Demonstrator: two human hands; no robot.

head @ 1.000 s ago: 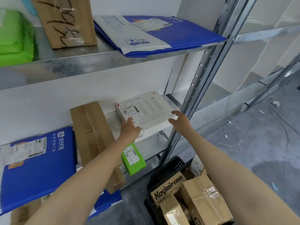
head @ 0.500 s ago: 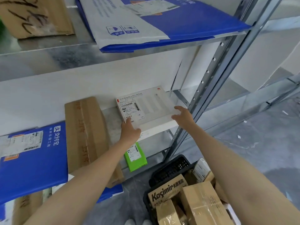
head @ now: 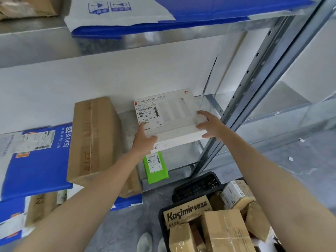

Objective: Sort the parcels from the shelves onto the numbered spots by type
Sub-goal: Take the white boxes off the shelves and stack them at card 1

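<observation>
A flat white box (head: 172, 115) with a shipping label lies on the middle metal shelf (head: 127, 120), its near end past the shelf's front edge. My left hand (head: 144, 138) grips its near left corner, thumb on top. At the near right corner my right hand (head: 211, 125) holds the box with fingers over the top face and thumb along the side. A long brown carton (head: 94, 140) lies to the left of the box. A small green parcel (head: 155, 167) sits on the shelf below it.
Blue mailers lie at left (head: 36, 160) and on the upper shelf (head: 163, 13). A grey upright post (head: 251, 84) stands just right of my right hand. On the floor at lower right, a black crate (head: 196, 186) holds several brown cartons, one marked Kasimir (head: 187, 210).
Both hands have closed onto the white box's near corners, and the box has slid toward me past the shelf edge. The view has moved closer.
</observation>
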